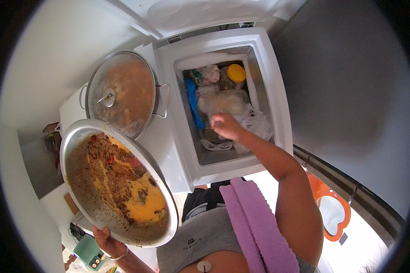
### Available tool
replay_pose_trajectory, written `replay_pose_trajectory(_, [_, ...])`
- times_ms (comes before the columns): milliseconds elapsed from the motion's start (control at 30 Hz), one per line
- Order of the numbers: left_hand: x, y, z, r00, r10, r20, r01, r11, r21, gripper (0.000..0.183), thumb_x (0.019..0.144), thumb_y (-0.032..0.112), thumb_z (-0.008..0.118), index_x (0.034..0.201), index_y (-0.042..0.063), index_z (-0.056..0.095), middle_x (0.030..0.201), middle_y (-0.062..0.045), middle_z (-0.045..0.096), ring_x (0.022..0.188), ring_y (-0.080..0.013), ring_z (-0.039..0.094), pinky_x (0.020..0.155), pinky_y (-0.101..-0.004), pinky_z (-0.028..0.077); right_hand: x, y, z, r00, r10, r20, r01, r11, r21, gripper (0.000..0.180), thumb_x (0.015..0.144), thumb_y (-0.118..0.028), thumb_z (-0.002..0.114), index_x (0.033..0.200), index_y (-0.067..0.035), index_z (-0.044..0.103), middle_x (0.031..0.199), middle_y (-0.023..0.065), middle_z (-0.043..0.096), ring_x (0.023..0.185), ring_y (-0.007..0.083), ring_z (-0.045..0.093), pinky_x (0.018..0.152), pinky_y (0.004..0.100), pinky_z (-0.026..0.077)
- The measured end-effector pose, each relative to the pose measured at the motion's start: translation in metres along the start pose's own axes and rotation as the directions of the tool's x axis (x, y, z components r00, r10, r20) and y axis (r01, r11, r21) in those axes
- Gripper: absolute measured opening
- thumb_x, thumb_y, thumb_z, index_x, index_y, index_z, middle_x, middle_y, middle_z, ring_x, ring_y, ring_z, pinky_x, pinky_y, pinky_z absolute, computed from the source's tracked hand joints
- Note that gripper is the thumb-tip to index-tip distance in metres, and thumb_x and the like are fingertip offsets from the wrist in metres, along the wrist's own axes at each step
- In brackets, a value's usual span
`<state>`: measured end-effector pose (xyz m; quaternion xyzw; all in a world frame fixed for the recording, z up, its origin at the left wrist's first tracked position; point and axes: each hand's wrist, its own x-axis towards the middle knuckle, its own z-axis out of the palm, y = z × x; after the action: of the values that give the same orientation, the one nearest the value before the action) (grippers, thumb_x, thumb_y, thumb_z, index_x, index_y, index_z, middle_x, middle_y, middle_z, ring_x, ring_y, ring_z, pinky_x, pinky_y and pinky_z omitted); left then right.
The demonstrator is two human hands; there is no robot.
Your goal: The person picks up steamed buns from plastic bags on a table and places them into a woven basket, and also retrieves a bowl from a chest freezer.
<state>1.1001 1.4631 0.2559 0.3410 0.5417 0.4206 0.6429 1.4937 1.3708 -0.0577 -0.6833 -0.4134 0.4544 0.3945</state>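
Note:
My left hand point(107, 241) grips the rim of a large metal basin point(70, 167), which is tilted. Inside the basin lies brown crumbly food point(106, 170) with orange-yellow liquid point(145, 204) pooled toward the lower side. My right hand point(227, 127) reaches into an open chest freezer point(282, 112), with its fingers curled above plastic bags. The hand is slightly blurred, and whether it holds anything is unclear. Below and around it are a translucent bag point(230, 100), a crumpled white bag point(258, 128), a blue item point(192, 99) and a container with a yellow lid point(236, 73).
A wide pan point(162, 102) with a glass lid point(130, 88) stands on the white surface left of the freezer opening. The raised freezer lid point(205, 13) is at the back. An orange-rimmed object point(343, 218) sits low at right. A purple towel point(249, 218) hangs over my shoulder.

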Motion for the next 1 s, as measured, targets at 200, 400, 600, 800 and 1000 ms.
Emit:
replay_pose_trajectory(200, [0.002, 0.006, -0.002, 0.998, -0.052, 0.042, 0.051, 0.999, 0.004, 0.054, 0.069, -0.001, 0.051, 0.122, -0.003, 0.044, 0.114, -0.017, 0.053, 0.102, -0.0299, 0.054, 0.092, -0.0424, 0.045, -0.034, -0.055, -0.002, 0.969, -0.024, 0.246, -0.13, 0.795, 0.593, 0.035, 0.074, 0.003, 0.054, 0.109, -0.002, 0.053, 0.091, 0.0075, 0.054, 0.076, 0.015, 0.057, 0.071, 0.0285, 0.046])
replay_pose_trajectory(400, [0.001, 0.004, 0.016, 0.998, -0.004, 0.057, 0.001, 0.998, 0.061, 0.053, 0.067, 0.003, 0.052, 0.119, -0.006, 0.044, 0.113, -0.018, 0.053, 0.102, -0.0298, 0.054, 0.09, -0.0399, 0.045, -0.098, -0.045, -0.017, 0.807, 0.412, 0.423, -0.56, 0.762, 0.325, 0.024, 0.084, -0.013, 0.054, 0.105, -0.001, 0.055, 0.07, 0.0085, 0.057, 0.055, 0.0118, 0.054, 0.049, 0.027, 0.046])
replay_pose_trajectory(600, [-0.002, 0.004, 0.036, 0.997, 0.021, 0.075, -0.029, 0.994, 0.103, 0.049, 0.066, 0.006, 0.052, 0.112, -0.008, 0.049, 0.101, -0.018, 0.059, 0.09, -0.0268, 0.059, 0.081, -0.0355, 0.05, -0.139, -0.058, -0.04, 0.796, 0.566, 0.214, -0.605, 0.754, 0.256, 0.023, 0.084, -0.021, 0.056, 0.071, -0.002, 0.054, 0.061, 0.0064, 0.055, 0.051, 0.0128, 0.052, 0.045, 0.0294, 0.041])
replay_pose_trajectory(800, [0.003, -0.007, 0.072, 0.986, -0.009, 0.169, -0.012, 0.993, 0.118, 0.038, 0.065, 0.005, 0.051, 0.1, -0.009, 0.056, 0.09, -0.016, 0.063, 0.073, -0.0208, 0.063, 0.059, -0.0267, 0.053, -0.172, -0.054, -0.028, 0.939, 0.341, -0.051, -0.344, 0.935, -0.082, 0.032, 0.083, -0.029, 0.059, 0.071, -0.001, 0.051, 0.063, 0.0162, 0.051, 0.06, 0.032, 0.052, 0.056, 0.0396, 0.04])
replay_pose_trajectory(1000, [0.015, -0.008, 0.059, 0.948, -0.192, 0.252, 0.153, 0.974, 0.167, 0.04, 0.065, 0.004, 0.054, 0.104, -0.008, 0.054, 0.095, -0.016, 0.062, 0.081, -0.0251, 0.062, 0.075, -0.0328, 0.052, -0.196, -0.039, -0.015, 0.925, 0.079, -0.372, -0.14, 0.98, -0.139, 0.025, 0.079, -0.022, 0.061, 0.068, -0.002, 0.052, 0.063, 0.0162, 0.052, 0.062, 0.0354, 0.053, 0.055, 0.0403, 0.042])
